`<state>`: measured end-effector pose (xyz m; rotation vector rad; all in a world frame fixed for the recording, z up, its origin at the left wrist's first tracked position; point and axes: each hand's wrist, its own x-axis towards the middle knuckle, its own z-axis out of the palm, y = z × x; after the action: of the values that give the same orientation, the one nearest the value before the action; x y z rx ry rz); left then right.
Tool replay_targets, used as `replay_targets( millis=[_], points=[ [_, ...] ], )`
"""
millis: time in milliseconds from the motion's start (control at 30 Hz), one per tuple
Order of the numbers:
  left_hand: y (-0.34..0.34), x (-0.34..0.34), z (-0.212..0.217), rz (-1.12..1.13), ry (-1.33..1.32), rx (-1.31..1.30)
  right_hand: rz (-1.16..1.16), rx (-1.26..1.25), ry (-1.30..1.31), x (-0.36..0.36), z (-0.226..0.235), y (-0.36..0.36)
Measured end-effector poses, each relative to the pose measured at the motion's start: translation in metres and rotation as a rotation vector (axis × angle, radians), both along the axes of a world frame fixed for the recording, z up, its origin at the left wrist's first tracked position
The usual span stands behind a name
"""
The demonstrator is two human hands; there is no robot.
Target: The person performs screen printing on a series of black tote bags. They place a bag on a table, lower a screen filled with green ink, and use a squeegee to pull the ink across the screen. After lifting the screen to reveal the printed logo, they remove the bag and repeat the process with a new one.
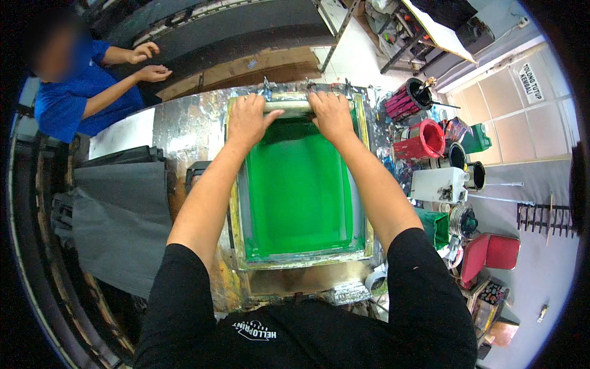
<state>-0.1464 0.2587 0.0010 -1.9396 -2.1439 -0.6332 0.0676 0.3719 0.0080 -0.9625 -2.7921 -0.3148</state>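
Observation:
Both arms reach out to the far end of a screen printing frame [366, 227] lying on the worktable. Green ink [299, 190] covers most of its mesh. A pale squeegee [287, 108] spans the far end, with darker green along its near side. My left hand [247, 120] grips the squeegee's left part, thumb pointing inward. My right hand [332, 115] is wrapped over its right part. The squeegee's blade is hidden from this view. Small metal clamps [267, 90] stand behind the frame's far edge.
Dark sheets [120, 215] are stacked left. A person in blue [86, 101] stands at the far left, hands raised above the table. On the right are a magenta-streaked bucket [405, 101], a red bucket [424, 141], a white container [439, 186] and a red chair [488, 253].

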Motion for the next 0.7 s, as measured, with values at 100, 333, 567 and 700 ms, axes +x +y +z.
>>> replay_targets(
  millis=[100, 333, 567, 700],
  points=[
    [0.002, -0.001, -0.003, -0.001, 0.042, 0.021, 0.015, -0.012, 0.005, 0.002, -0.003, 0.004],
    [-0.032, 0.013, -0.01, 0.007, 0.064, -0.011, 0.002, -0.026, -0.024, 0.018, -0.002, -0.032],
    [-0.116, 0.063, -0.001, 0.014, 0.079, -0.007, 0.038, -0.029, 0.031, 0.064, -0.007, -0.109],
    [-0.173, 0.092, -0.003, 0.026, 0.047, -0.019, 0.067, 0.007, 0.055, 0.093, -0.009, -0.162]
  ],
)
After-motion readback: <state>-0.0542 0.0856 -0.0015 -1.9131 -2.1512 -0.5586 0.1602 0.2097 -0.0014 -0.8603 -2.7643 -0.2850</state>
